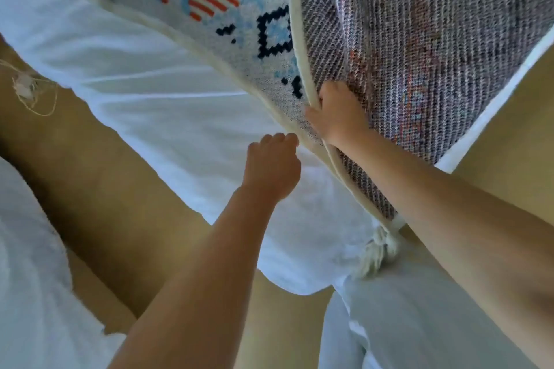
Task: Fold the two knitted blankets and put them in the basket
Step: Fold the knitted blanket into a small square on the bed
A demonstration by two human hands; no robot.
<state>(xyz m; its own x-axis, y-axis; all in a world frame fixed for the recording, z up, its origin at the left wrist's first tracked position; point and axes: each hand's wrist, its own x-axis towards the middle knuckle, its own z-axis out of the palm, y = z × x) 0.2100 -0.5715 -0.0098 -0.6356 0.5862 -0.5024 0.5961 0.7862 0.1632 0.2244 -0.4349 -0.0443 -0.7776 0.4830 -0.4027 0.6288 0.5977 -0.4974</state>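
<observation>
No basket shows in this view. The knitted blanket [374, 39] lies on a white bed [144, 81], one part folded over so its grey reverse faces up beside the patterned face; its upper part runs off the frame. The right hand [335, 112] pinches the cream border at the fold. The left hand [274, 163] is curled closed just beside that edge; whether it grips any of it is unclear. A tassel [379, 252] at the corner is blurred.
</observation>
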